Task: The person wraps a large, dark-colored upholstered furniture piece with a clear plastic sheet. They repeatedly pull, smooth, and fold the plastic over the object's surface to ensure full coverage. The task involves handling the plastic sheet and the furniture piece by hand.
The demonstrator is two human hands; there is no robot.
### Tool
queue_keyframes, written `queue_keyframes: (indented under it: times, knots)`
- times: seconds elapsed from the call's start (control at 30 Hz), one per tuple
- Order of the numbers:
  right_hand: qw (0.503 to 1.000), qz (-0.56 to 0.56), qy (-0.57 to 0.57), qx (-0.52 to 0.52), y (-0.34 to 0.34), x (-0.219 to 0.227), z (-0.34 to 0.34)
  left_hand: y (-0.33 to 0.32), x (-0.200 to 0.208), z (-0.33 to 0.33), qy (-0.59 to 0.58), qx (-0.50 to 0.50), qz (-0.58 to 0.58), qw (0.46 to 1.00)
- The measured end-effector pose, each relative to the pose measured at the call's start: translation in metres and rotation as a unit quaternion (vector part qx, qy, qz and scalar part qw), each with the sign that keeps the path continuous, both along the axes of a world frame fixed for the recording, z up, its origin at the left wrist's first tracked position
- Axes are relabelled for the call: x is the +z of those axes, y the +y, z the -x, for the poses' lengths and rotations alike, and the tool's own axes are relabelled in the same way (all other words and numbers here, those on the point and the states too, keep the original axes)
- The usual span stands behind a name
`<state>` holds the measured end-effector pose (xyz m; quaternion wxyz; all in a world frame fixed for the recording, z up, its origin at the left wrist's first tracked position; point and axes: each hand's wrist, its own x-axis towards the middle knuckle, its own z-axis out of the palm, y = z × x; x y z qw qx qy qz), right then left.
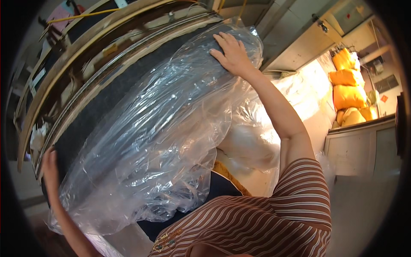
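Observation:
A large clear plastic sheet [141,124] lies crumpled over a long black surface [107,81] and hangs down its near side toward me. My right hand [231,52] rests on the sheet near its far right end, fingers spread. At the left end of the black surface, my left hand [50,169] lies along the edge, just beyond the sheet, with its fingers stretched out and nothing visible in them. Folds of the plastic reach down in front of my striped shirt.
Metal rails [120,58] and a curved wooden edge [70,51] run along the far side of the black surface. More plastic [252,145] is heaped on the floor to the right. Orange sacks [349,92] are stacked beyond a doorway, near a pale door [304,45].

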<state>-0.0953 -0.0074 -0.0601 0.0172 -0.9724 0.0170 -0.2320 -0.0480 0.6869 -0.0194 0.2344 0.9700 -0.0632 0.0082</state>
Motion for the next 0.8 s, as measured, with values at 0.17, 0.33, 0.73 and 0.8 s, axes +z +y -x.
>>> queue_keyframes:
  times: [0.17,0.33,0.73,0.8]
  knots:
    - [0.979,-0.010,0.138,-0.150,-0.002,0.017,0.001,-0.194,-0.003,0.067,-0.167,-0.158,0.028,0.973]
    - [0.997,-0.029,0.055,-0.047,-0.053,-0.012,-0.049,-0.184,-0.020,0.072,-0.089,-0.056,0.251,0.962]
    - [0.960,0.021,0.108,0.256,0.092,0.008,0.022,0.095,0.023,0.206,-0.191,0.013,-0.123,0.974]
    - [0.958,-0.004,0.088,0.271,0.094,0.009,0.016,0.081,0.026,0.224,-0.214,0.016,-0.148,0.965]
